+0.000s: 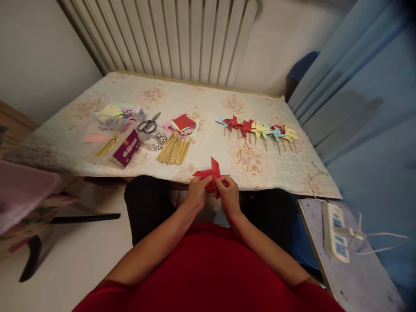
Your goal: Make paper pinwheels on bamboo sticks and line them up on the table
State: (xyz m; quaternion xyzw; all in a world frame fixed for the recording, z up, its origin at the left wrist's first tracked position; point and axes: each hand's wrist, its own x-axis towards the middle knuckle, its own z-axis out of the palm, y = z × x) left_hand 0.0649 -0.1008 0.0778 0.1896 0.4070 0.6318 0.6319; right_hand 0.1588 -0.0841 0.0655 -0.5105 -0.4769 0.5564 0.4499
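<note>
A red paper pinwheel (210, 172) is held at the table's near edge, in front of my body. My left hand (196, 192) pinches its lower left side with closed fingers. My right hand (227, 192) grips its lower right side, fingers curled. Further back on the table lie a bundle of wooden sticks (173, 150), a stack of coloured paper squares (182, 123) and scissors (148, 125). A row of finished pinwheels on sticks (260, 130) lies at the right.
The table (208, 104) has a floral cloth. A purple box (127, 148) with sticks, a clear bag and loose papers (112, 112) sit at the left. A radiator stands behind, a blue curtain to the right. A power strip (335, 231) rests on a board at the lower right.
</note>
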